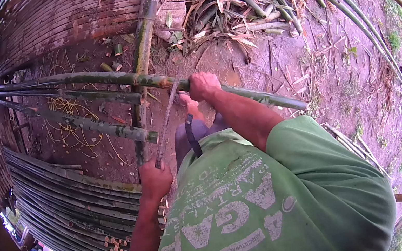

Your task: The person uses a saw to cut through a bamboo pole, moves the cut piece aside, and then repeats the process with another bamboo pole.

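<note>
We look down on bare reddish earth [276, 66] strewn with dry leaves, with a woven bamboo wall [62, 16] at the top left. A stack of many split bamboo slats [65, 199] lies at the lower left, too many to count. Four long green bamboo poles cross the middle: the topmost pole [99, 78] runs left to right, two more lie below it, and one [142, 35] runs upright across them. Our right hand [202, 86] is closed around the topmost pole. Our left hand [154, 177] is wrapped tight on the handle of one long blade [165, 123], whose tip meets the pole just beside the right hand. A tangle of yellow cord [64, 107] lies under the poles
</note>
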The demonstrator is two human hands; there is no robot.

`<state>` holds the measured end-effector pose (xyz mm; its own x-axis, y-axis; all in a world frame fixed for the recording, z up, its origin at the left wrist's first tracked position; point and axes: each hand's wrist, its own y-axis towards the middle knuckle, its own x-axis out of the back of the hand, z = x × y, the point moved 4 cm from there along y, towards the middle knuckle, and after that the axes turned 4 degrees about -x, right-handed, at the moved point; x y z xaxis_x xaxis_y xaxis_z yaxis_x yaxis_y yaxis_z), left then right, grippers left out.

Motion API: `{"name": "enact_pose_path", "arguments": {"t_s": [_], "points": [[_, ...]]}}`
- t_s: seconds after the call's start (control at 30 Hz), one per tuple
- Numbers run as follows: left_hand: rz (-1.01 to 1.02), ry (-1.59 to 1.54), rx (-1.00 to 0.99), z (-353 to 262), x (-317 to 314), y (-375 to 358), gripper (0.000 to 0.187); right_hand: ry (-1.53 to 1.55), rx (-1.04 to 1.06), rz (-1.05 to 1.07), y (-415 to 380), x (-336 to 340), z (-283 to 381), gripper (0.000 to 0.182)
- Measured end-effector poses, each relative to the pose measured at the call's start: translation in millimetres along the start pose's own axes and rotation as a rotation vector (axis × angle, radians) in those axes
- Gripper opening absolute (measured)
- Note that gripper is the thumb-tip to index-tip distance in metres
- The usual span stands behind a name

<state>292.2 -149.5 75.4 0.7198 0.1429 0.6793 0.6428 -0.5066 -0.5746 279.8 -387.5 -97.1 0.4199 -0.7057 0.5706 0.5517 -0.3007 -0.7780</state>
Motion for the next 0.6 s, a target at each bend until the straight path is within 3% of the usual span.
{"name": "enact_pose_path", "arguments": {"t_s": [0.1, 0.17, 0.27, 0.33, 0.47, 0.57, 0.6], "points": [[0.050, -0.043, 0.038, 0.5, -44.5, 94.8, 0.015, 0.018, 0.026, -0.027, 4.6, -10.9, -4.3, 0.026], [-0.045, -0.046, -0.075, -0.1, -77.3, 140.8, 0.013, 0.044, 0.029, -0.042, 9.4, -15.5, -6.2, 0.026], [-0.070, -0.178, -0.090, 1.5, -75.5, 128.6, 0.014, 0.094, 0.008, -0.033, 3.7, -23.3, -8.3, 0.027], [-0.196, -0.123, -0.108, 26.1, -80.6, 99.6, 0.013, 0.064, 0.016, -0.029, 5.2, -25.0, -8.3, 0.027], [-0.076, -0.101, -0.003, 33.7, -27.9, -13.4, 0.014, 0.055, 0.002, -0.018, 6.4, -17.9, -6.6, 0.027], [0.042, -0.075, 0.123, 13.6, -6.4, -32.0, 0.014, 0.045, 0.018, -0.020, 7.4, -23.0, -5.0, 0.028], [0.011, -0.026, 0.058, 19.1, -14.3, -19.2, 0.014, 0.035, 0.026, -0.027, 9.9, -23.2, -6.3, 0.028]]}}
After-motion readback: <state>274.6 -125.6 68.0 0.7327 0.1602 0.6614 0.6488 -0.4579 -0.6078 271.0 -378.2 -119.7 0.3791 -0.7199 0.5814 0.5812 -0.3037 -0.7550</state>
